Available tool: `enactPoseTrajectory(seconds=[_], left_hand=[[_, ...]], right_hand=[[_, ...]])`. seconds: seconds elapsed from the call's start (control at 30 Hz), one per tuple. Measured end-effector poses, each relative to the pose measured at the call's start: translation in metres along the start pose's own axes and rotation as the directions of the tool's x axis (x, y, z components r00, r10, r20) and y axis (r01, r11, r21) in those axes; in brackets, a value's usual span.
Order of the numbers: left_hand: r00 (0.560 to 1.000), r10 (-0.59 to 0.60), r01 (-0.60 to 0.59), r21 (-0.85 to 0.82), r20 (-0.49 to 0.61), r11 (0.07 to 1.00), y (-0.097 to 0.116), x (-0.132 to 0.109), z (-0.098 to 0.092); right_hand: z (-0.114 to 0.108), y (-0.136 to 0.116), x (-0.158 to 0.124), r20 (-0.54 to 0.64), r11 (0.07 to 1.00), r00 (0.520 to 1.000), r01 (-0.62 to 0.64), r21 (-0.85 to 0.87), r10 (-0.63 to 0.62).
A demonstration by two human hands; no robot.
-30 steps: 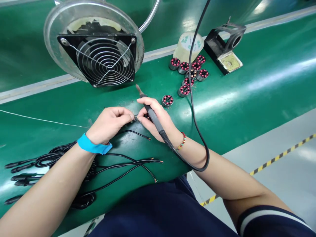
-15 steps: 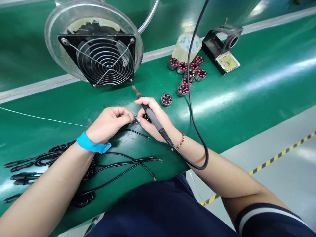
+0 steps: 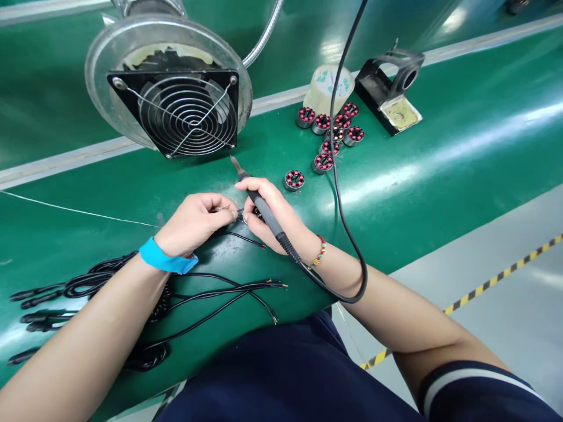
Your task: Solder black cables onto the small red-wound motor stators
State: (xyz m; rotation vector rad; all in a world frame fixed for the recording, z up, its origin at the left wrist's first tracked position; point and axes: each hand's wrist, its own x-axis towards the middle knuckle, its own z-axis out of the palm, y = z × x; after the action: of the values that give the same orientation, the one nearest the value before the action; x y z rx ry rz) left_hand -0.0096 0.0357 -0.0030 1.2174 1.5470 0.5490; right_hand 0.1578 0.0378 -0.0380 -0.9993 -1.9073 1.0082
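Soldering iron [image 3: 269, 217]: in right hand [image 3: 290, 225], tip up-left near fan [image 3: 193, 120], apparently touching nothing.
Change: slight; tip a little further left than a second ago, hands still together. Close work seems unfinished.
Right grip: closed round handle; fingertips also on coil part [image 3: 257, 214], mostly hidden.
Left hand [image 3: 196, 220]: pinching fine wire [image 3: 220, 207], fingers pointing right.

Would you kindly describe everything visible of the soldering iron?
The soldering iron has a grey, seemingly plastic handle, a brownish, metal-looking tip and a ribbed black sleeve leading into a black cord. Held slantwise in the right hand, it points up and left in the picture, near the fan; its tip apparently touches nothing.
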Motion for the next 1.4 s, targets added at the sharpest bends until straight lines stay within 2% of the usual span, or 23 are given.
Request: enactPoseTrajectory(seconds=[0.2, 0.43, 0.67, 0.83, 0.93, 1.1, 1.17, 1.4], left_hand=[[1.000, 0.007, -0.006, 0.042, -0.012, 0.999, 0.000, 0.000, 0.000], [0.999, -0.003, 0.008, 0.093, -0.049, 0.996, 0.002, -0.001, 0.002], [0.998, 0.001, 0.002, 0.066, -0.059, 0.998, 0.001, -0.001, 0.002], [0.999, -0.007, 0.010, 0.068, -0.051, 0.998, 0.001, 0.001, 0.004], [0.999, 0.011, -0.007, 0.097, -0.042, 0.995, 0.002, 0.001, 0.003], [0.997, 0.064, -0.070, 0.160, 0.041, 0.985, 0.005, -0.002, -0.004], [0.997, 0.047, -0.056, 0.165, 0.061, 0.985, 0.005, -0.002, -0.006], [1.000, -0.013, 0.011, 0.106, 0.022, 0.994, 0.003, -0.001, -0.003]], right_hand=[[-0.004, 0.002, -0.001, 0.010, 0.999, 0.999, -0.048, -0.002, 0.048], [-0.019, -0.003, -0.003, -0.063, 0.997, 0.995, -0.082, 0.009, 0.083], [-0.009, -0.001, -0.004, -0.056, 0.991, 0.998, -0.015, -0.135, 0.008], [-0.011, -0.002, -0.003, -0.070, 0.992, 0.997, -0.036, -0.117, 0.028], [-0.014, -0.004, -0.004, -0.079, 0.989, 0.997, -0.008, -0.148, -0.004], [-0.014, -0.004, -0.005, -0.075, 0.973, 0.995, 0.055, -0.222, -0.073], [-0.014, -0.004, -0.006, -0.071, 0.972, 0.994, 0.066, -0.227, -0.084], [-0.015, -0.007, -0.006, -0.055, 0.968, 0.992, 0.098, -0.229, -0.113]])
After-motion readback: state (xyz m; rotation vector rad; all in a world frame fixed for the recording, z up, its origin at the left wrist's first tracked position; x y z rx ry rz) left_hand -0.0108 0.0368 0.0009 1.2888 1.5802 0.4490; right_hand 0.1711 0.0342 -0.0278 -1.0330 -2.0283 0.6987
